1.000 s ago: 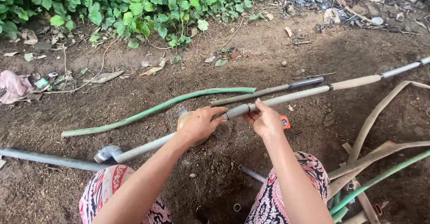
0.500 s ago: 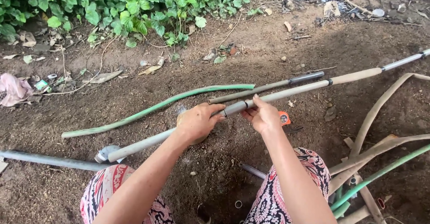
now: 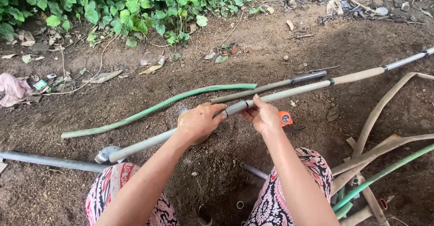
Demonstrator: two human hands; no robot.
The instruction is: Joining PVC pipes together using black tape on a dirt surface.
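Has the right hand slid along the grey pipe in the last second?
No. The right hand sits at the same joint on the grey pipe, just left of the orange tape measure on the soil, as before.

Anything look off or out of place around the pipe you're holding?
Nothing wrong at the grey pipe: left hand and right hand grip it on either side of a dark joint. Around it the dirt is cluttered: an orange tape measure behind the right hand, and a pink rag by the leaves.
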